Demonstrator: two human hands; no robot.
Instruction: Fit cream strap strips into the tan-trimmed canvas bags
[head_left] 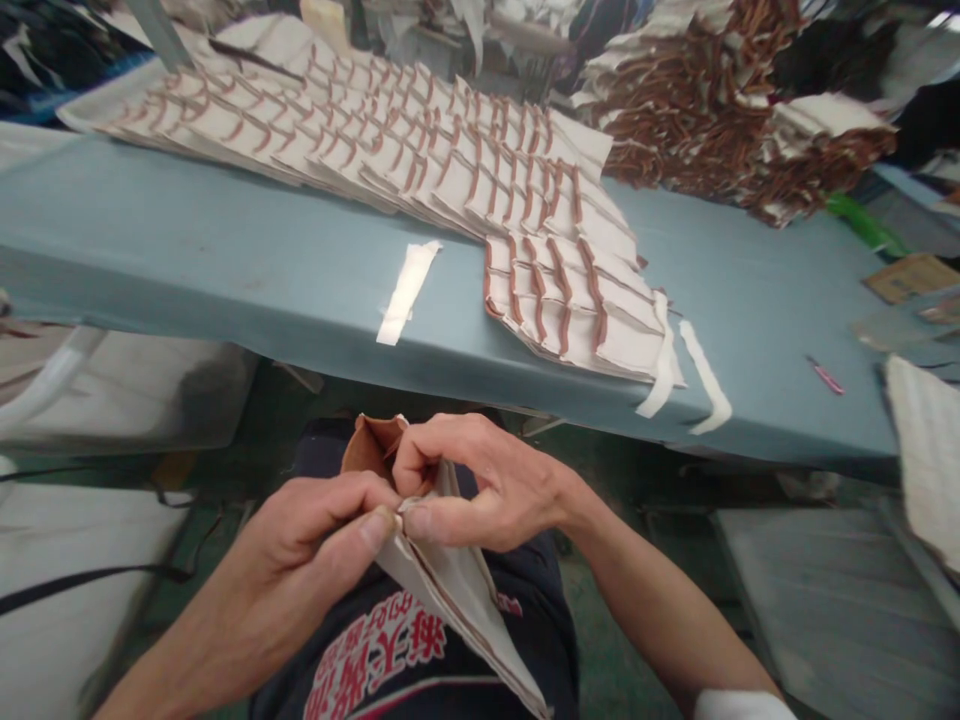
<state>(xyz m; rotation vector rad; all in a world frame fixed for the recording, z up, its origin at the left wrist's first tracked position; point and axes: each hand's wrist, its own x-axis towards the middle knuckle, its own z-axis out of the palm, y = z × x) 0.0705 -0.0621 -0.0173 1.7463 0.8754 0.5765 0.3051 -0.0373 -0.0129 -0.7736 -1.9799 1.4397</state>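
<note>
Over my lap I hold a cream fabric piece with a brown inner side showing at its top end. My left hand pinches its edge between thumb and forefinger. Right beside it, my right hand grips the same edge, with thumb and bent forefinger almost meeting the left fingertips. The fabric's layered long edge hangs down toward the lower right. What lies exactly between the fingertips is hidden. Beneath it is a dark apron with red and white lettering.
A blue-covered table stands in front. Overlapping cream pieces with brown edges lie in rows on it. Pale strips lie near its front edge, a small pink-handled tool at right. A tall brown-and-cream fabric stack rises behind.
</note>
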